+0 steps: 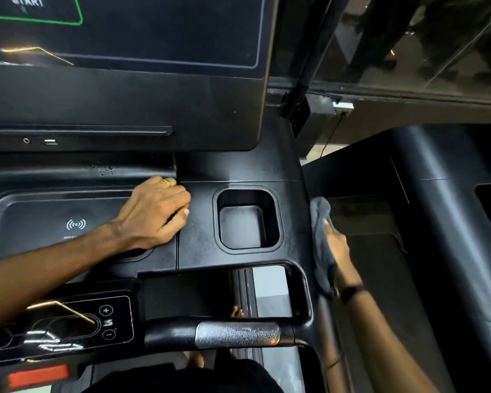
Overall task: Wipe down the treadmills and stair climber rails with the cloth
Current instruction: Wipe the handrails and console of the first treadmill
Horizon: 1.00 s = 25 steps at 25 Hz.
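Nearest the camera, a front handlebar (238,334) with a speckled metal grip sensor was seen, not yet under the cloth, and bare toes could be made out through the gap behind it. On the right, the grey cloth (321,236) was held bunched in the right hand (338,245), fingers curled round it and pressed against the outer right edge of the treadmill console (199,231); motion blur left the exact finger placement hard to tell. The left hand (153,214) was rested on the console beside the cup holder (247,219), fingers loosely bent and gripping nothing. The step in hand was judged to be the wiping of the console's right side; a pass down toward the handlebar appeared to be called for next. Farther off, droplets (105,167) lay below the screen (153,29), which was cut off above. The neighbouring machine (442,199) was only partly in view.
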Each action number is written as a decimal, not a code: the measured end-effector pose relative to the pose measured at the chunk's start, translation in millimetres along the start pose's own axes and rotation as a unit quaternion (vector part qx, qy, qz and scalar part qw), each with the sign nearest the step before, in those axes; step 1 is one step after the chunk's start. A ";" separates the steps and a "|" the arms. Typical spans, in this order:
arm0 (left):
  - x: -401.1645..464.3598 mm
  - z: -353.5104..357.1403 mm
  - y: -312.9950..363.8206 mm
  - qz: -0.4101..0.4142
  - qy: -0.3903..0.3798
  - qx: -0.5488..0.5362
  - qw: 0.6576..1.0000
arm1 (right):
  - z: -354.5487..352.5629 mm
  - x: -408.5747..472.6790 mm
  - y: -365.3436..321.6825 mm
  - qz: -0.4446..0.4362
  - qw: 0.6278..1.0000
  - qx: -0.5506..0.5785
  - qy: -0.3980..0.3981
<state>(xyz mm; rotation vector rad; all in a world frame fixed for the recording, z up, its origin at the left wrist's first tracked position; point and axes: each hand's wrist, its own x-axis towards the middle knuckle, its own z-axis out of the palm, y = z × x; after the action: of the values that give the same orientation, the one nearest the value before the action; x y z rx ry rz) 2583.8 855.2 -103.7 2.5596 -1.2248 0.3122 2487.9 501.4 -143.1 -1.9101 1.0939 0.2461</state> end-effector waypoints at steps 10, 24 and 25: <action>3.1 -1.5 2.2 0.005 0.000 -0.009 1.000 | 32.6 12.4 -103.6 -0.125 0.985 -0.096 0.069; 1.4 -0.7 0.9 0.015 -0.003 -0.019 1.000 | 4.6 17.9 -15.7 -0.052 0.997 0.057 -0.006; 1.3 -0.9 0.9 0.017 -0.002 -0.020 1.000 | 2.6 17.9 -13.3 -0.047 0.996 0.069 -0.010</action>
<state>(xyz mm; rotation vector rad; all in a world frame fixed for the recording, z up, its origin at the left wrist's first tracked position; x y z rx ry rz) 2583.8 854.0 -102.3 2.5094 -1.2649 0.2872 2509.4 495.5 -146.5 -1.8259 0.9790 0.1324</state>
